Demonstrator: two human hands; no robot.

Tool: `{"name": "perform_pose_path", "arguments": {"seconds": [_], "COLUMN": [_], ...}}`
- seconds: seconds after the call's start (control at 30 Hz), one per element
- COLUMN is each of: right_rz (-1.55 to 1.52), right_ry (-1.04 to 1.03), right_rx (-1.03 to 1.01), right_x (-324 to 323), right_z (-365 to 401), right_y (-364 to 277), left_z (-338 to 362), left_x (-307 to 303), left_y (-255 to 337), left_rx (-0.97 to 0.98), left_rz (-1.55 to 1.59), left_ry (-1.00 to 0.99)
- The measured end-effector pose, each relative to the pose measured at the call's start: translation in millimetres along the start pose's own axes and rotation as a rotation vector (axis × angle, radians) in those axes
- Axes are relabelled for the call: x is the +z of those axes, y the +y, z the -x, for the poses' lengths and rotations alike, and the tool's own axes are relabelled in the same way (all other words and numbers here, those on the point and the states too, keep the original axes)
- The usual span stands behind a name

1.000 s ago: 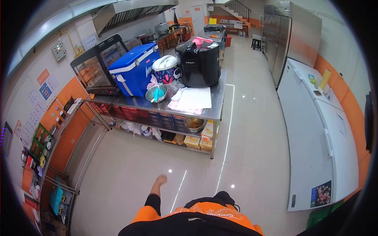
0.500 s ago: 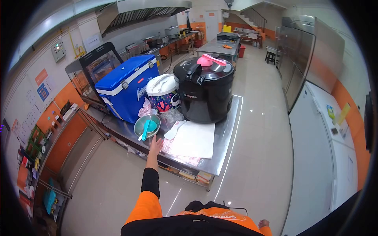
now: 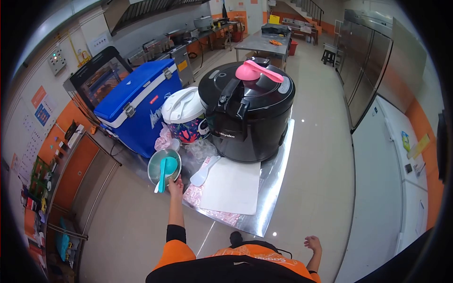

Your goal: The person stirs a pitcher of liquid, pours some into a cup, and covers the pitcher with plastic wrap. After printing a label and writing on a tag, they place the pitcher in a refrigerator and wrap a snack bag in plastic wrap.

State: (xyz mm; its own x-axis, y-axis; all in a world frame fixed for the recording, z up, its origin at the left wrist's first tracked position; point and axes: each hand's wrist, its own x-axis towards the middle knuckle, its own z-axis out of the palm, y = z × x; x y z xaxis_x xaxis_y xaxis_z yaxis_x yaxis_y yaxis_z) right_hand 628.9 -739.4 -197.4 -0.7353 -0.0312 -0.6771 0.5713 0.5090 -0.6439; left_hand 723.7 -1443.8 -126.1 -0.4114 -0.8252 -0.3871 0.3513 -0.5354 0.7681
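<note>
My left hand (image 3: 176,186) grips the near right rim of a metal bowl (image 3: 152,168) at the table's left front edge. Inside the bowl rests a teal scoop (image 3: 162,175), its handle over the near rim, with a white utensil end beside it. A white paddle (image 3: 204,172) lies right of the hand, by white paper sheets (image 3: 231,186) and a pink printed wrapper. My right hand (image 3: 313,243) hangs low at the right, holding nothing, fingers apart. Behind the bowl are crumpled plastic and a floral rice cooker (image 3: 184,113).
A large black cooker (image 3: 250,118) bears a pink scoop (image 3: 255,71). A blue cooler box (image 3: 137,101) and a glass display case (image 3: 101,78) stand at the left. White chest freezers (image 3: 377,174) line the right side, and another metal table (image 3: 259,45) stands farther back.
The view has moved nearer the table. My left hand has reached the bowl's rim and closed on it. More of my right hand and forearm now shows at the lower right.
</note>
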Motion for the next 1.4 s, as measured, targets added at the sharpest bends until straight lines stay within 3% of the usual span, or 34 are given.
{"name": "perform_pose_path", "arguments": {"seconds": [0.13,0.23,0.3,0.43,0.5,0.6,0.7,0.8,0.93,1.0,1.07,1.13,1.27,1.4], "right_rz": [0.255,0.534,0.447,0.158,0.117,0.01,0.118,0.031,0.026,0.107,0.072,0.036,0.022,0.109], "right_ry": [-0.054,-0.116,-0.252,-0.764,-0.967,-1.175,-1.111,-1.01,-0.679,-0.481,-0.447,-0.402,-0.297,-0.285], "right_rx": [-0.039,-0.123,-0.299,-0.637,-0.681,-0.584,-0.505,-0.395,-0.465,-0.559,-0.507,-0.479,-0.466,-0.509], "right_x": [4,12,21,43,42,16,-34,-88,-133,-141,-155,-164,-154,-119], "right_z": [-12,9,22,45,52,44,34,33,2,-29,-34,-41,-91,-160], "right_y": [-40,-128,-188,-285,-306,-301,-289,-277,-237,-201,-200,-198,-177,-168], "left_z": [56,112,155,258,300,351,383,399,385,377,370,364,359,357], "left_x": [9,13,20,59,78,123,171,206,220,226,236,246,271,235], "left_y": [18,29,39,55,31,-18,-75,-129,-210,-247,-273,-293,-287,-270], "left_rx": [0.08,0.13,0.148,0.029,-0.005,-0.12,-0.238,-0.382,-0.584,-0.59,-0.564,-0.513,-0.643,-0.473], "left_rz": [-0.14,-0.326,-0.439,-0.702,-0.748,-0.796,-0.826,-0.844,-0.88,-0.889,-0.912,-0.948,-0.981,-1.195], "left_ry": [0.042,0.052,0.069,-0.054,-0.057,-0.167,-0.322,-0.492,-0.738,-0.856,-0.912,-0.909,-0.952,-0.892]}}
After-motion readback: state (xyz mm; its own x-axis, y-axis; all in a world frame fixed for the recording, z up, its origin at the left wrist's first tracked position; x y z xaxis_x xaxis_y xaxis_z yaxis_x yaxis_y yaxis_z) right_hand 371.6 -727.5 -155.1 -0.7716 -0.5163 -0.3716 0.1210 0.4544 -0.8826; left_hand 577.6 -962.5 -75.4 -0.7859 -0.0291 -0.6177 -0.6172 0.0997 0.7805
